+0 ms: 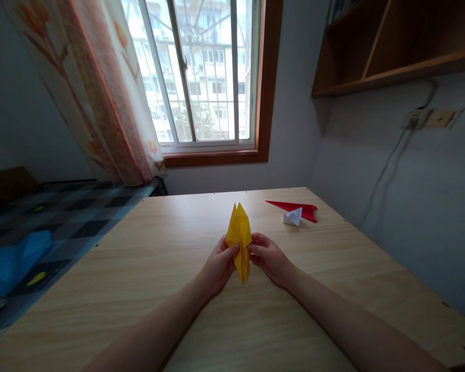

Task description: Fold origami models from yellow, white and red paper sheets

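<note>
A folded piece of yellow paper (239, 227) is held over the near-middle of the pale wooden tabletop (170, 227), its two-pointed end away from the person and its narrower end toward them. The fingers of the left hand (219, 262) are closed on its left side, with the thumb pressed on the face near the central fold; the fingers of the right hand (270, 259) pinch its right edge with little gap. Some fingertips are hidden behind the paper, so how far they wrap around it is hard to say. Beyond the right hand, near the far right part of the tabletop, lies a long, pointed red paper (308, 211), and a small white folded paper (293, 217) sits in front of it, covering part of its near edge. To the left, a bed (89, 213) with a checked cover runs alongside the tabletop, carrying a blue object (21, 258) that looks like paper, though it is blurred. A flowered curtain (96, 93) hangs beside the window (211, 77) beyond the far edge. On the right wall, a wooden shelf (391, 70) juts out above a socket (442, 118) with a cable (383, 168) trailing down.
</note>
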`<control>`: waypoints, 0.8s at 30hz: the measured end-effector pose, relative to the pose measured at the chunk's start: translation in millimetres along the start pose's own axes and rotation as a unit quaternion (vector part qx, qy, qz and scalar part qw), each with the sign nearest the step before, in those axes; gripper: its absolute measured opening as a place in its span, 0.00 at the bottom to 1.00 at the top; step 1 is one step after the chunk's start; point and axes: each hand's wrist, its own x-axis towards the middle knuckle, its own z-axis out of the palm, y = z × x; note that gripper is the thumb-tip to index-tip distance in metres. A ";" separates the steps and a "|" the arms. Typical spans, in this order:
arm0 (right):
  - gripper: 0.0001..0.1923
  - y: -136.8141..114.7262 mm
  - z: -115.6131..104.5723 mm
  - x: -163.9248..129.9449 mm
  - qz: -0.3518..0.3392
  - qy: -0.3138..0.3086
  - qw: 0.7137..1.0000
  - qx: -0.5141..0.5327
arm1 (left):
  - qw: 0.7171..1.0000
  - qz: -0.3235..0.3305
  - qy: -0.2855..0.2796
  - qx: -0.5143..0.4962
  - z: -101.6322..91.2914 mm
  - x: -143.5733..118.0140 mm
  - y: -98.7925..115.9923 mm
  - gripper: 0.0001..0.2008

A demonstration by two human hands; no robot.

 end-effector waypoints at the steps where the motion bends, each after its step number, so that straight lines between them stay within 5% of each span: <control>1: 0.13 0.2 0.5 -0.2 0.000 0.002 1.000 0.000 | 1.000 0.001 -0.001 0.002 0.5 -0.8 0.2 0.23; 20: 0.14 4.8 -5.6 5.2 0.004 0.016 1.000 0.018 | 0.999 0.025 0.025 0.040 3.2 -2.4 0.9 0.20; 24: 0.14 4.7 -5.0 5.4 -0.004 0.010 0.999 0.033 | 0.997 0.023 0.041 0.053 2.4 -3.8 1.3 0.26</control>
